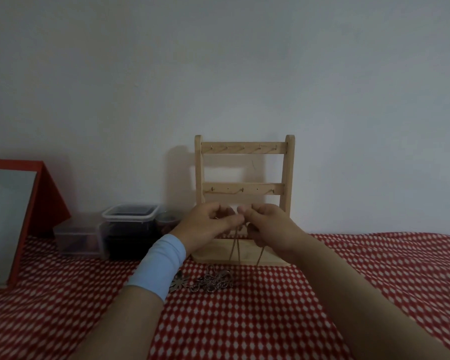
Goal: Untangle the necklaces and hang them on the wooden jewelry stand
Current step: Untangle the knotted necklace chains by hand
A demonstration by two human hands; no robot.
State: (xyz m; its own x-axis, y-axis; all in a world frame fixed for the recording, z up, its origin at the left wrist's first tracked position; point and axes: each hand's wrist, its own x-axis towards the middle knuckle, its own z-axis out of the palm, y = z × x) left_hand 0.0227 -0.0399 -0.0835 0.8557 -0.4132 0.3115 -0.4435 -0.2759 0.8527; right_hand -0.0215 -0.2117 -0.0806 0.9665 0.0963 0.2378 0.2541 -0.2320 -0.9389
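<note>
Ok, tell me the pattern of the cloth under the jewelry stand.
Red cloth with rows of small white spots; the head view shows it best.

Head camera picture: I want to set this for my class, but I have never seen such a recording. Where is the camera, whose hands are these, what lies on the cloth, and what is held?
There is no machine here: a person wears one wide camera on the head, looking forward and down, so the view is the person's own. The left hand, with a blue wristband, and the right hand pinch a thin chain; its strands hang down before the wooden stand by the wall. On the red dotted cloth lies a tangled heap of necklaces beside a flower-shaped pendant. To the left stand clear plastic boxes and a red-framed mirror.
</note>
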